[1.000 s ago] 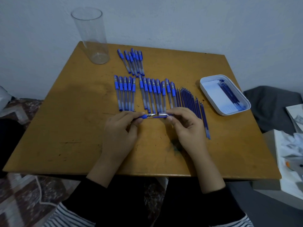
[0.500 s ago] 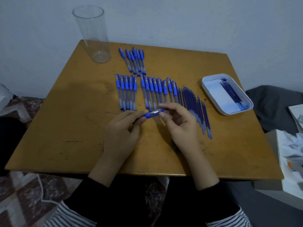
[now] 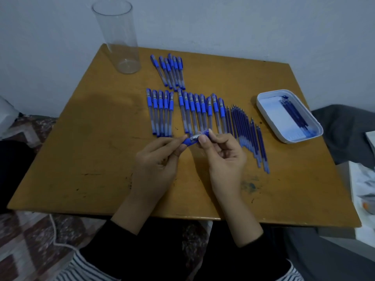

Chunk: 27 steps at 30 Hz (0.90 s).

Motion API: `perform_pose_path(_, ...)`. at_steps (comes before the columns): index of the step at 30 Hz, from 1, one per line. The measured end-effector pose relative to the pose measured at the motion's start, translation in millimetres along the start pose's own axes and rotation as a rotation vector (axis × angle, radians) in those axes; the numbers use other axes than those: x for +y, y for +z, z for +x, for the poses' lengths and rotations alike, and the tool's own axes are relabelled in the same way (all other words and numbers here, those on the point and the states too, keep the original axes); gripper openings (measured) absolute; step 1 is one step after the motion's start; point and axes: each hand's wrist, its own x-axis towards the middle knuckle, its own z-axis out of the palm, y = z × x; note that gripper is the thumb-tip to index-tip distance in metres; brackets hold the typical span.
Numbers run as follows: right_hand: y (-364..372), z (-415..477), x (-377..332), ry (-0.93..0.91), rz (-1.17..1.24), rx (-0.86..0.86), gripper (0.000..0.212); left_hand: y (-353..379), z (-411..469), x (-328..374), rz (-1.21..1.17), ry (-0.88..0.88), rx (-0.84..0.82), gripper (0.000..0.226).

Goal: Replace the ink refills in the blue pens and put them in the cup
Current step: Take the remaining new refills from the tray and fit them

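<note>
One head-worn camera looks forward and steeply down from close above the near edge of the square ochre wooden table [image 3: 97,159], reaching the pale plaster wall [image 3: 223,21] behind its far edge.

No words, numbers or signs can be read here. The pen [image 3: 193,138] pinched between the left hand [image 3: 156,169] and the right hand [image 3: 225,165] has a pale band around its middle. The band is too blurry to tell if anything is printed on it. The papers [image 3: 363,183] at the right edge have some dark marks and an orange spot, but they are too blurry to read.
</note>
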Motion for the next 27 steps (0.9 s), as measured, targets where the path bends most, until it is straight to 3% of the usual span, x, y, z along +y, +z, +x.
perform_pose_path(7, 2.9, -3.9, 3.8, -0.023, -0.026, 0.049, 0.014, 3.6, -0.3, -4.7, -0.024, 0.025, 0.006, 0.023)
perform_pose_path(27, 5.3, -1.4, 0.6, 0.005, -0.051, -0.012, 0.007, 0.9, -2.0, -8.0, -0.053, 0.004, 0.022, 0.021)
